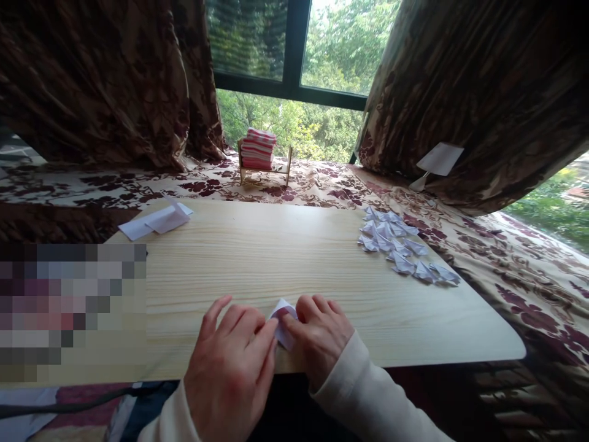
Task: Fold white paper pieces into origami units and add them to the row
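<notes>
Grip narrow: left hand (232, 359) and right hand (324, 334) held a folded paper (282, 306) near the six-o'clock edge of the counter (257, 258), apparently for firm backing; finished-looking pieces (399, 252) lay at two o'clock, strips (156, 222) at ten, presumably to prevent mixing.

Daylight comes through the window (293, 49), where the foliage (350, 67) glows, almost washed out at the top. The left curtain (115, 80) and right curtain (460, 80) sink into brown shade, nearly black toward the upper corners. Soft light gives the wooden tabletop (257, 258) a pale sheen; beneath its near edge it is dark. Wide-angle stretching slants the outer parts, creases on the folded paper (285, 336) look soft, and coarse pixel blocks obscure the lower left.
</notes>
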Tool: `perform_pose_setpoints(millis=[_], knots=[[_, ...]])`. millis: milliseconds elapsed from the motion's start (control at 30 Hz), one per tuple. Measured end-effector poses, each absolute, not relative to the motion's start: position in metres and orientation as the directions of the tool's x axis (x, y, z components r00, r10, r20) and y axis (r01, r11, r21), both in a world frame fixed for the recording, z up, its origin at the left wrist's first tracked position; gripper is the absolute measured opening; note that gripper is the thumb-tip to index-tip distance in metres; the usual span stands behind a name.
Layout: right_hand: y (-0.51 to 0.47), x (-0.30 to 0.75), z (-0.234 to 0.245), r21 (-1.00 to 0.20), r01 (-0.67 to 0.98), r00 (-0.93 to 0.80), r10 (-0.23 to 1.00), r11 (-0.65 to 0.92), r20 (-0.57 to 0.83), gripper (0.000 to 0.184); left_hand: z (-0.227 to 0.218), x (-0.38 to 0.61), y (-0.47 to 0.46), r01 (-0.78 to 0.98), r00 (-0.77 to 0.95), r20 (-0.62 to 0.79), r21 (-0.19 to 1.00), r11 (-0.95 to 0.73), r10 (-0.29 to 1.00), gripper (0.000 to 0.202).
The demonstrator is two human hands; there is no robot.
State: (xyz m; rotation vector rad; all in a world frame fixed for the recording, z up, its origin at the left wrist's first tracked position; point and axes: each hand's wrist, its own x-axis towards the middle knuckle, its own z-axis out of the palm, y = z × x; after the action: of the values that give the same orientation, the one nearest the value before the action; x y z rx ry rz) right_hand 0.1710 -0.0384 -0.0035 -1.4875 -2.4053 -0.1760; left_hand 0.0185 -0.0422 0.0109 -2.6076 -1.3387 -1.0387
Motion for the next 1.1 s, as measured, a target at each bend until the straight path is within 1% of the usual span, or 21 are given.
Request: perform_pose_setpoints(millis=[167,267,400,567,667,800,867,933,1100], knots=[[-0.035,0.178,0.004,-0.149,0.881,-0.429,0.891,0.449,0.148,0.014,-0.007,0.028,-0.057,0.770,0.415,0.550,0.212,-0.602,0.725,0.027],[-0.029,0.181,0.005,-0.210,0.871,-0.442,0.895,0.445,0.061,0.017,-0.012,0.030,-0.055,0.779,0.419,0.548,0.192,-0.596,0.724,0.028],[-0.021,0.185,0.006,-0.288,0.834,-0.476,0.878,0.470,0.054,0.023,-0.008,0.030,-0.054,0.774,0.434,0.550,0.179,-0.608,0.714,0.027],[-0.016,0.187,0.009,-0.328,0.817,-0.501,0.866,0.475,0.006,0.026,-0.007,0.031,-0.054,0.784,0.447,0.525,0.161,-0.600,0.725,0.026],[-0.019,0.186,0.009,-0.281,0.827,-0.509,0.861,0.486,-0.008,0.027,-0.008,0.032,-0.053,0.795,0.457,0.515,0.128,-0.593,0.725,0.026],[-0.027,0.181,0.005,-0.092,0.855,-0.504,0.860,0.510,0.075,0.019,-0.005,0.032,-0.052,0.802,0.467,0.505,0.105,-0.589,0.726,0.024],[-0.028,0.178,0.006,-0.028,0.868,-0.491,0.867,0.495,0.086,0.015,-0.004,0.032,-0.052,0.800,0.474,0.501,0.099,-0.592,0.724,0.024],[-0.028,0.177,0.010,-0.008,0.879,-0.476,0.877,0.478,0.064,0.014,-0.003,0.032,-0.052,0.799,0.482,0.501,0.086,-0.596,0.719,0.024],[-0.025,0.175,0.024,-0.022,0.863,-0.505,0.862,0.504,-0.056,0.019,-0.004,0.032,-0.052,0.799,0.473,0.514,0.093,-0.594,0.716,0.024]])
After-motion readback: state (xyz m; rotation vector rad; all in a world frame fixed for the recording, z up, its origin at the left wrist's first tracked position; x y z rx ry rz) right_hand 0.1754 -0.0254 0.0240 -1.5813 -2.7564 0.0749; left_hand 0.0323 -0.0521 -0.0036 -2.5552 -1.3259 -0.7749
